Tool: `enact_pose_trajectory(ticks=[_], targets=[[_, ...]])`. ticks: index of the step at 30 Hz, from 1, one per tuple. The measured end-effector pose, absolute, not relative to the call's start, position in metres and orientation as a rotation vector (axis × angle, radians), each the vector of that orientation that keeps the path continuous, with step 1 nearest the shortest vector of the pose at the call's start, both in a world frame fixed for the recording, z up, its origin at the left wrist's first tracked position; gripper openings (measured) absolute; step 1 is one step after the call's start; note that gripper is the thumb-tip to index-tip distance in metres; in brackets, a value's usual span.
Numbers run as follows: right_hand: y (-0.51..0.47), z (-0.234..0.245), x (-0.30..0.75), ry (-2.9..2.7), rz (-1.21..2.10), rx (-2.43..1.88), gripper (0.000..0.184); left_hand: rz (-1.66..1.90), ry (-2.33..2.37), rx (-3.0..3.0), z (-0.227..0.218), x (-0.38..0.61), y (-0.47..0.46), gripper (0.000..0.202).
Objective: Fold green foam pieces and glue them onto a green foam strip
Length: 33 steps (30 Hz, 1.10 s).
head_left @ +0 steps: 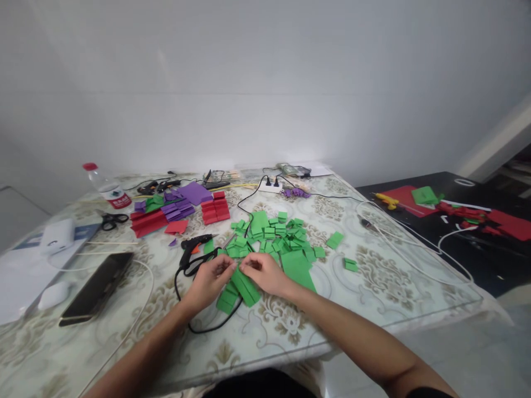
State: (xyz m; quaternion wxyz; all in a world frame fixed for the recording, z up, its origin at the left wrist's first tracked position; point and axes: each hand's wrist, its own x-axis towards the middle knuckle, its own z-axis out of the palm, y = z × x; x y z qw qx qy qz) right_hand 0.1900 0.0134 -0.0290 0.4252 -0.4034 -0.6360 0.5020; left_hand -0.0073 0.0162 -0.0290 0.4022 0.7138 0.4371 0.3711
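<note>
Both hands meet over a folded green paper strip (pixel 248 287) near the front of the table. My left hand (pixel 211 279) pinches its upper left edge, thumb against fingers. My right hand (pixel 265 272) pinches the same strip from the other side. Below it lies another creased green paper piece (pixel 227 298). Just beyond the hands spreads a heap of small folded green paper pieces (pixel 290 235), with a larger green sheet (pixel 297 268) to the right. A black glue gun (pixel 191 246) lies left of the heap, beside black-handled scissors (pixel 199 264) partly hidden by my left hand.
Purple paper (pixel 178 210) and red folded paper (pixel 215 209) lie at the back left, near a bottle (pixel 108 188) and more scissors (pixel 113 220). A phone (pixel 97 287) rests at left. Cables run to a power strip (pixel 270 187). A black side table (pixel 448 221) holds red paper.
</note>
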Motion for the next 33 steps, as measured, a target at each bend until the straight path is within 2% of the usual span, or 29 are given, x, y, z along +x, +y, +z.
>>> enact_pose_trajectory(ticks=[6,11,22,30,33], targets=[[0.011,-0.026,0.189,-1.611,1.199,-1.004,0.017,0.920,1.041,1.784,-0.025,-0.008,0.015,0.033],[0.008,-0.022,0.188,-1.554,1.219,-0.966,0.008,0.921,1.047,1.811,-0.026,-0.007,0.015,0.034],[0.016,-0.032,0.190,-1.368,1.295,-0.983,0.022,1.045,1.152,1.920,-0.030,-0.007,0.012,0.016],[0.009,-0.028,0.190,-1.425,1.230,-0.991,0.032,1.037,1.180,2.036,-0.023,-0.008,0.008,0.022],[0.005,-0.022,0.190,-1.484,1.144,-1.022,0.028,1.054,1.172,2.062,-0.021,-0.009,0.007,0.023]])
